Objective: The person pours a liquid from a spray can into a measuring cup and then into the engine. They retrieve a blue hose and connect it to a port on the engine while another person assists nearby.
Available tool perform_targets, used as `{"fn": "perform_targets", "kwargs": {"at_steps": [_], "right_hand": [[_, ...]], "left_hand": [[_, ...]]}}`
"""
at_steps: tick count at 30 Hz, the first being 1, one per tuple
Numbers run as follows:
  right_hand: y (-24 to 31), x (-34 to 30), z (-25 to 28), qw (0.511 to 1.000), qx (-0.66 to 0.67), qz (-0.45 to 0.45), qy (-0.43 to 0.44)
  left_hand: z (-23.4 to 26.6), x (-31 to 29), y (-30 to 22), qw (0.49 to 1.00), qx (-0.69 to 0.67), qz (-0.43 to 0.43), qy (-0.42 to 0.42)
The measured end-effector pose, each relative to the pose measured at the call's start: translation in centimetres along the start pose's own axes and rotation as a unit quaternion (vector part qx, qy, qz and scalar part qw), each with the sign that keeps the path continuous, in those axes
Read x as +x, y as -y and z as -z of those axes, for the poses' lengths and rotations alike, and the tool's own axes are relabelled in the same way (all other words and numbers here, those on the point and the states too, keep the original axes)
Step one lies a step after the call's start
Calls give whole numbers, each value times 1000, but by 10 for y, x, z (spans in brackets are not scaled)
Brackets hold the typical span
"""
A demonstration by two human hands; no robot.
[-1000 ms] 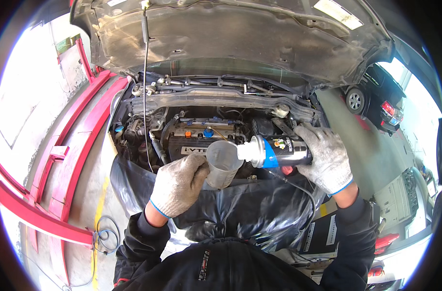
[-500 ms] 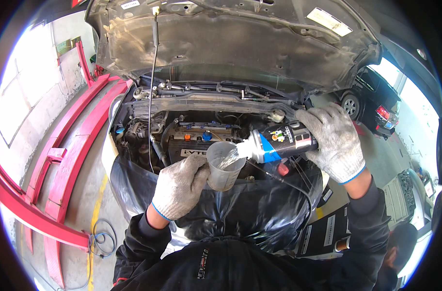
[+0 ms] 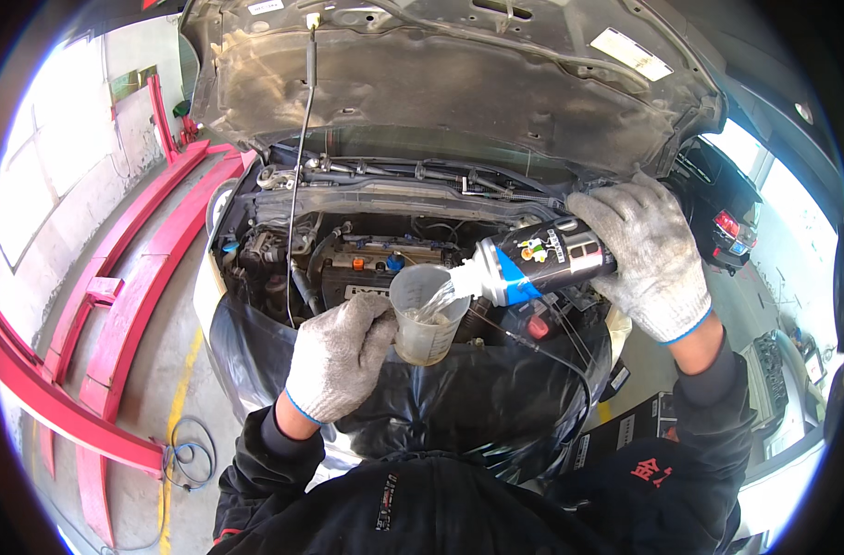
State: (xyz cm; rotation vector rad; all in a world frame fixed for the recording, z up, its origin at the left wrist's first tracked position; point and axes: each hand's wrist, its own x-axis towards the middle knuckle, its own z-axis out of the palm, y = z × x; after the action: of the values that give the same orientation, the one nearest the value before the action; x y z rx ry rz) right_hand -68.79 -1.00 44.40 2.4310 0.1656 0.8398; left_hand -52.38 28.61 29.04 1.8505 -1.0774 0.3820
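Note:
Both of my hands wear grey-white knit gloves. My left hand (image 3: 341, 354) is closed on the side of a translucent plastic measuring cup (image 3: 428, 340), which it holds up over the front of the engine bay. My right hand (image 3: 646, 250) grips the base end of a black bottle (image 3: 553, 259) with a blue band and a white neck. The bottle lies tipped to the left, its mouth at the cup's rim, and clear liquid streams from it into the cup. Liquid shows in the cup's lower part.
Behind the cup is the engine (image 3: 366, 268), under the raised hood (image 3: 422, 83) with its thin prop rod (image 3: 299, 176). A black cover (image 3: 403, 407) drapes the car's front. Red lift rails (image 3: 135, 305) stand left; a hose (image 3: 191, 453) coils on the floor. A dark car (image 3: 718, 199) is at right.
The liquid in the cup stands higher. My right hand and the bottle have shifted slightly right, with the bottle tilted more steeply. A person at lower right is out of sight.

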Motion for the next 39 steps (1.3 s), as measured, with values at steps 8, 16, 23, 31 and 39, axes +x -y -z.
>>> {"fn": "perform_targets", "kwargs": {"at_steps": [8, 16, 23, 31, 39], "right_hand": [[-1, 7, 7, 1000, -1, 26, -8], [-2, 16, 17, 999, -12, 41, -20], [-4, 28, 22, 997, -33, 63, -33], [-7, 46, 27, 984, -81, 124, -95], [-10, 68, 28, 966, -109, 174, -155]], "left_hand": [[5, -1, -2, 1000, -6, 9, 6], [6, -2, -5, 1000, 4, 0, 6], [6, -1, -4, 1000, -5, 16, 15], [6, 0, -3, 1000, 4, 3, 10], [2, 0, -2, 1000, -5, -1, 12]]}}
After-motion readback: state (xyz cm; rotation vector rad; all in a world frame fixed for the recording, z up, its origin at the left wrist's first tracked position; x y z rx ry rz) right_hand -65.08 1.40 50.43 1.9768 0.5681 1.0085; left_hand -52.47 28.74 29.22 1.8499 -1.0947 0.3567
